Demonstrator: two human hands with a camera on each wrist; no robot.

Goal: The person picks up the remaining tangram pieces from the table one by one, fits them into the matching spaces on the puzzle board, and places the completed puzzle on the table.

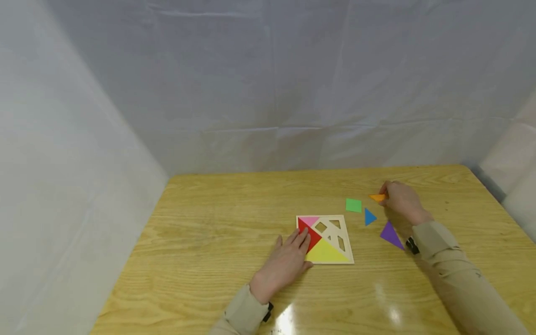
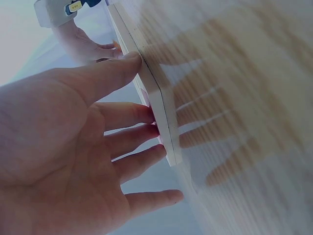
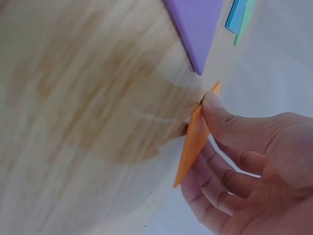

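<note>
A square wooden tangram board [image 1: 349,257] lies on the table with red [image 1: 305,225], yellow [image 1: 327,252] and pink [image 1: 309,219] pieces in it. My left hand [image 1: 285,264] rests on its left side, fingertips over the red piece. In the left wrist view the thumb [image 2: 110,73] touches the board's edge, and the fingers stay fairly straight. To the right, my right hand [image 1: 402,201] pinches an orange tangram piece [image 3: 195,134] between thumb and fingers, tilted close over the table. Part of that piece is hidden by the fingers.
Between board and right hand lie a green piece [image 1: 353,205], a blue triangle [image 1: 370,217] and a purple triangle [image 1: 391,236]. Several cut-out holes show in the board's upper right half. A pale sheet [image 1: 293,93] hangs behind the wooden table [image 1: 201,232].
</note>
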